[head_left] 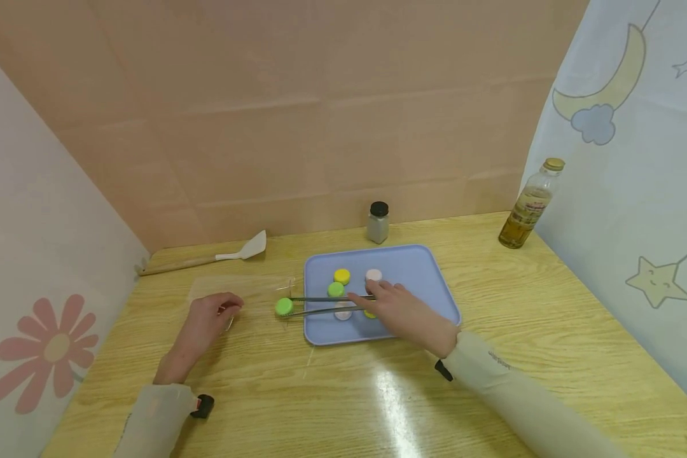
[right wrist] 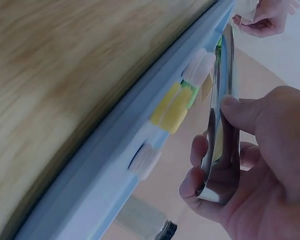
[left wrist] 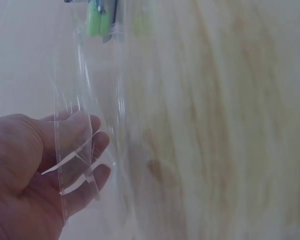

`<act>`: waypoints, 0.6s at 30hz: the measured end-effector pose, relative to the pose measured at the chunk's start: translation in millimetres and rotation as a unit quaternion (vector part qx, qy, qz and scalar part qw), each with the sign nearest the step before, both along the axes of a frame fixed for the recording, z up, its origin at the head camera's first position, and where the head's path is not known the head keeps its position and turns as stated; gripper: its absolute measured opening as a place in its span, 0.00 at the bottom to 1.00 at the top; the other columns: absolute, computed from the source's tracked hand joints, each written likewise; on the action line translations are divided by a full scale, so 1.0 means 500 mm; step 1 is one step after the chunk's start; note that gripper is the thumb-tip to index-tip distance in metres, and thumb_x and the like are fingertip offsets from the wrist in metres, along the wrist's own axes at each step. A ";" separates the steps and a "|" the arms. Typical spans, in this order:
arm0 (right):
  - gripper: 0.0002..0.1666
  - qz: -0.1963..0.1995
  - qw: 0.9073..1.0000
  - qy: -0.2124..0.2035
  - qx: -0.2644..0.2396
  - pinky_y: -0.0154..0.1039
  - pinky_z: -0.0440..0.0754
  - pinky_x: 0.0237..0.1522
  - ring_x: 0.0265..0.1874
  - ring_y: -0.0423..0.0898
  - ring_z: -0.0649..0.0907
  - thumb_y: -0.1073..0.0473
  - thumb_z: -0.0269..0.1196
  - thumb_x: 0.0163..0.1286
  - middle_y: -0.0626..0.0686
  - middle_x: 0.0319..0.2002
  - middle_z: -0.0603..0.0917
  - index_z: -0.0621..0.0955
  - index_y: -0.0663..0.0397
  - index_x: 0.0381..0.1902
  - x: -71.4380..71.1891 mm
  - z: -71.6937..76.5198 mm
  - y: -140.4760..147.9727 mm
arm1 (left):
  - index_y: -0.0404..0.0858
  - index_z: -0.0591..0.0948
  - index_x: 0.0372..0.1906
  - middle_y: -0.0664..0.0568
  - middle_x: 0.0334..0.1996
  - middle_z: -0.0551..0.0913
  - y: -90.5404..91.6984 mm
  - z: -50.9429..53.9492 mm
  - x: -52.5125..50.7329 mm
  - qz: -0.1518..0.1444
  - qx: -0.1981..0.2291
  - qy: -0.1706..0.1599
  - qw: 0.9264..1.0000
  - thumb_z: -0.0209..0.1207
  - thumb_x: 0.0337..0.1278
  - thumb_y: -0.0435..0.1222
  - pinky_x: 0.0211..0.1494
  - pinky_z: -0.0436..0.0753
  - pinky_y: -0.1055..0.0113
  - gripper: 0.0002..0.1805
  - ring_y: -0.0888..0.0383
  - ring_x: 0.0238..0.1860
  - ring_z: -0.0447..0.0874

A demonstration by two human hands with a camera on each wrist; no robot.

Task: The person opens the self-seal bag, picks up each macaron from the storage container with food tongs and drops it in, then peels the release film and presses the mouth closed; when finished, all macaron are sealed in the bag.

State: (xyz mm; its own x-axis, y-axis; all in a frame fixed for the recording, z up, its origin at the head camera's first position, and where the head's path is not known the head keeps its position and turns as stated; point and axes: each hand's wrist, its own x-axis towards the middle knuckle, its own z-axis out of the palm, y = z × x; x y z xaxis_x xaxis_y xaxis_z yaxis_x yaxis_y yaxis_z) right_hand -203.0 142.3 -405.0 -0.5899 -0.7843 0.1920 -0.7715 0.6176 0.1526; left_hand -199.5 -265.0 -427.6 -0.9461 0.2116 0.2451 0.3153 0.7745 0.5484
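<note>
My left hand (head_left: pixel 208 319) grips the edge of a clear plastic bag (left wrist: pixel 75 135); the transparent film hangs past its fingertips in the left wrist view. My right hand (head_left: pixel 403 312) holds metal tongs (right wrist: pixel 213 150) between thumb and fingers above the tray. At the far tips of the tongs sits a green macaron (head_left: pixel 284 307), left of the tray and near the bag's opening. Below the tongs, the blue tray (head_left: pixel 420 270) carries a green macaron (head_left: pixel 336 290), a yellow macaron (head_left: pixel 341 276), a pale pink macaron (head_left: pixel 373 275) and others partly hidden.
A spatula (head_left: pixel 242 254) with a wooden handle lies at the back left. Behind the tray stands a small jar (head_left: pixel 378 226) with a black lid. A glass bottle (head_left: pixel 527 213) of amber liquid stands at the back right, by the patterned side cloth.
</note>
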 end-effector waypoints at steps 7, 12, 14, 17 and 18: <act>0.34 0.003 1.000 0.009 0.000 0.34 0.63 0.25 0.33 0.46 0.67 0.75 0.63 0.69 0.50 0.41 0.71 0.77 0.43 0.68 -0.006 -0.005 -0.030 | 0.32 0.87 0.42 0.45 0.39 0.88 0.002 0.000 0.002 0.007 -0.003 0.003 1.000 0.62 0.66 0.26 0.44 0.85 0.48 0.05 0.46 0.41 0.86; 0.33 0.004 1.000 0.025 0.010 0.37 0.72 0.29 0.34 0.48 0.71 0.73 0.64 0.69 0.53 0.48 0.76 0.78 0.42 0.68 -0.008 -0.005 -0.054 | 0.33 0.87 0.43 0.45 0.39 0.88 0.003 0.000 0.003 0.010 -0.003 0.007 1.000 0.61 0.66 0.25 0.43 0.85 0.49 0.06 0.47 0.41 0.86; 0.33 0.005 0.999 0.029 0.018 0.38 0.74 0.32 0.34 0.48 0.72 0.73 0.64 0.69 0.54 0.50 0.77 0.77 0.43 0.68 -0.009 -0.004 -0.064 | 0.32 0.87 0.43 0.44 0.40 0.88 0.002 0.000 0.004 0.010 -0.001 0.008 1.000 0.61 0.66 0.25 0.44 0.85 0.48 0.06 0.47 0.41 0.86; 0.34 0.007 0.999 0.025 0.024 0.39 0.75 0.33 0.35 0.49 0.73 0.73 0.63 0.69 0.55 0.52 0.78 0.76 0.43 0.69 -0.010 -0.002 -0.080 | 0.32 0.87 0.43 0.44 0.40 0.88 0.002 0.001 0.005 0.009 0.005 0.009 1.000 0.61 0.66 0.25 0.45 0.85 0.47 0.06 0.46 0.42 0.86; 0.35 0.007 0.999 0.023 0.025 0.39 0.75 0.32 0.35 0.49 0.73 0.74 0.63 0.68 0.55 0.53 0.78 0.76 0.43 0.70 -0.010 -0.002 -0.085 | 0.32 0.87 0.43 0.44 0.40 0.88 0.002 0.001 0.006 0.009 0.007 0.010 1.000 0.61 0.66 0.25 0.45 0.85 0.46 0.06 0.46 0.42 0.86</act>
State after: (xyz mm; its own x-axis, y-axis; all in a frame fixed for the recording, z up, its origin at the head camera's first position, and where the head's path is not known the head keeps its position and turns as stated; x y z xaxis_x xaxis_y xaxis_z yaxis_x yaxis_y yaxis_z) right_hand -207.9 99.8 -406.1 -0.5695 -0.8021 0.1798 -0.7718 0.5971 0.2188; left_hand -196.5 -264.0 -427.1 -0.9444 0.1912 0.2676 0.3129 0.7726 0.5524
